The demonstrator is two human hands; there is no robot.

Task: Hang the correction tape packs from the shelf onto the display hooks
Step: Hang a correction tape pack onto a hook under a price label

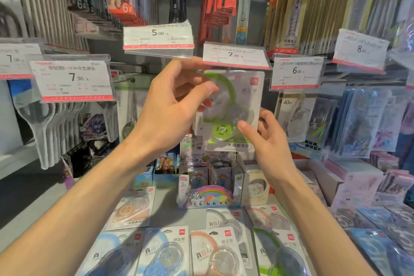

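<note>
A green correction tape pack [243, 96] hangs upright just under the 7.90 price tag [235, 56], at the middle of the display. My left hand [177, 105] pinches its upper left side, thumb in front and fingers reaching up toward the tag. My right hand [266, 139] holds its lower right corner, thumb on the front. The hook itself is hidden behind the tag. Several more correction tape packs lie flat on the shelf [170, 210] below: blue [161, 253], orange [212, 251], green [277, 253] and others behind.
Price tags jut out left and right of the pack, one marked 5.00 [158, 39], another 6.00 [296, 73]. Scissors hang at the left [51, 116]. Sticker packs hang at the right [367, 119]. A rainbow pony box [209, 195] stands behind the shelf packs.
</note>
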